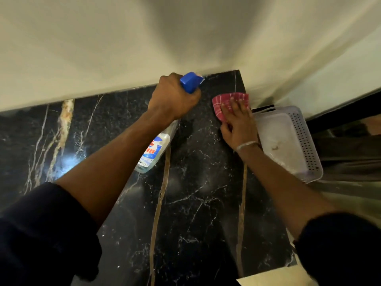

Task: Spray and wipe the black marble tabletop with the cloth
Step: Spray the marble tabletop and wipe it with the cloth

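The black marble tabletop (195,182) with white and gold veins fills the lower view and meets a cream wall at the back. My left hand (174,98) grips the neck of a clear spray bottle (153,151) with a blue trigger head (191,81), nozzle aimed at the far right corner. My right hand (237,122) lies flat, fingers spread, pressing a pink-and-white striped cloth (224,99) onto the marble near the right edge, close to the back wall.
A white perforated plastic basket (305,141) sits just past the tabletop's right edge, beside my right wrist. The cream wall (144,48) borders the back. The marble's front right corner (288,263) ends above a lighter floor.
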